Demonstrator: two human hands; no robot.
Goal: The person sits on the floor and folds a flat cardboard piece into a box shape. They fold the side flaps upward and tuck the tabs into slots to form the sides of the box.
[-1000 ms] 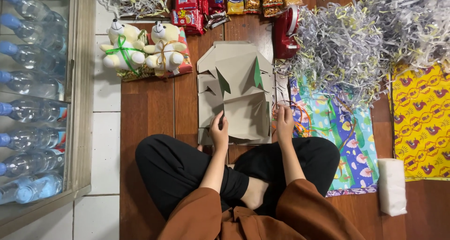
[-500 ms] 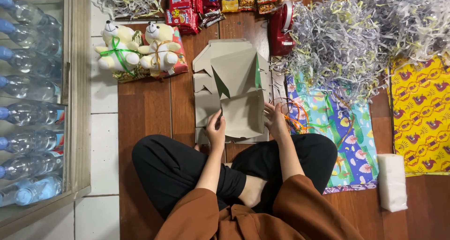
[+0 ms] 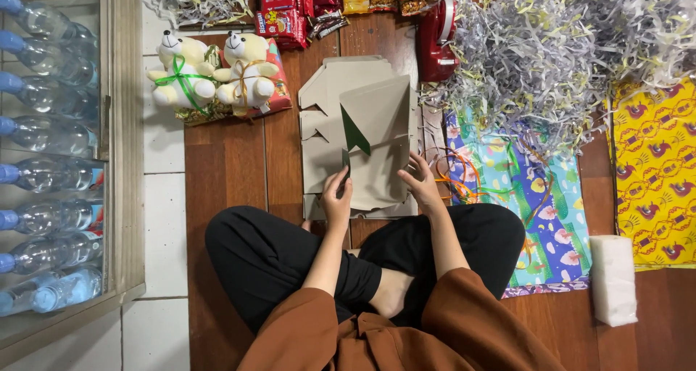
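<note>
A flat grey cardboard box (image 3: 366,135) with a green inner face lies partly folded on the wooden floor in front of my crossed legs. My left hand (image 3: 336,201) pinches its lower left flap edge. My right hand (image 3: 423,186) holds the lower right edge of the raised panel. Both hands grip the cardboard.
Two white teddy bears with ribbons (image 3: 214,77) sit at the upper left. Snack packets (image 3: 326,1), a red tape dispenser (image 3: 438,41) and heaped shredded paper (image 3: 551,52) lie beyond. Colourful wrapping sheets (image 3: 540,204), a white block (image 3: 612,277) and a bottle cabinet (image 3: 51,146) flank me.
The cardboard panel has been lifted and folded further over, showing more green inside. Both hands shifted slightly with the flap; the view moved a little.
</note>
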